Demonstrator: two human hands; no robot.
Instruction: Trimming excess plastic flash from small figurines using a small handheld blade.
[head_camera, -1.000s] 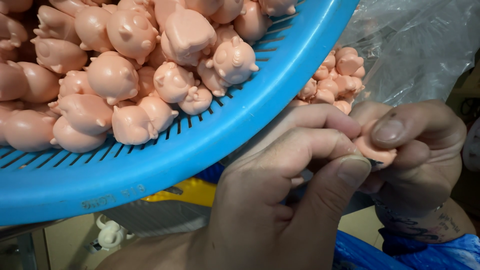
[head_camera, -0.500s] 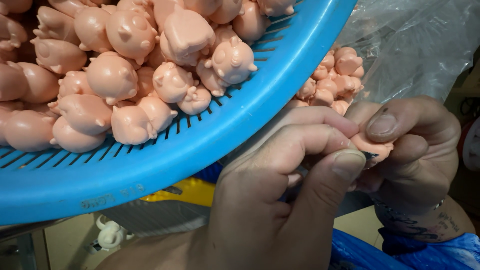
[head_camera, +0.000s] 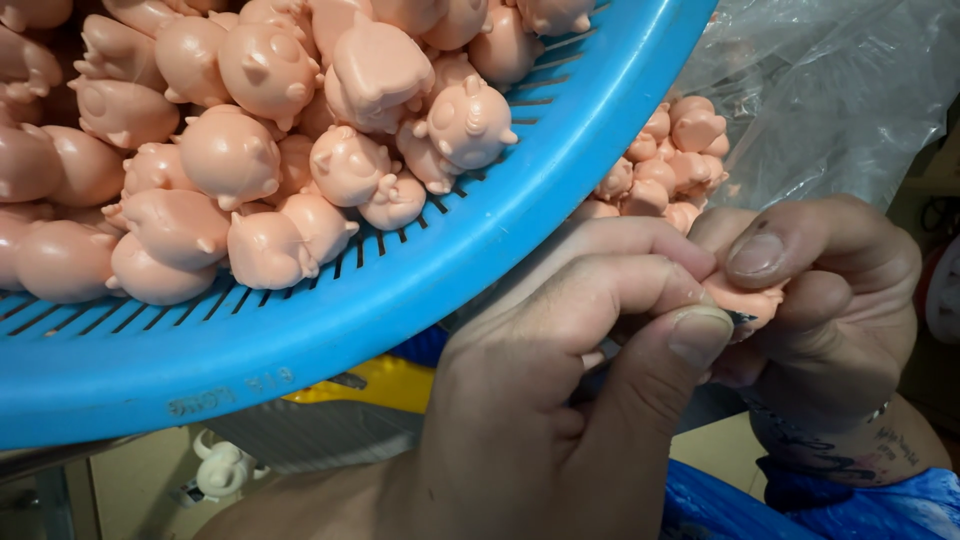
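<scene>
1. Left hand is closed on a small dark blade tip, set against a pink pig.
2. Right hand pinches the pig between thumb and fingers, just beside the blue basket.
3. Change since a second ago: hands sit slightly lower and closer together; grip unchanged. Judgement: trimming continues on the same piece.
4. Pig is mostly hidden; its facing and long axis cannot be told.
5. Bag holds more pigs.
</scene>
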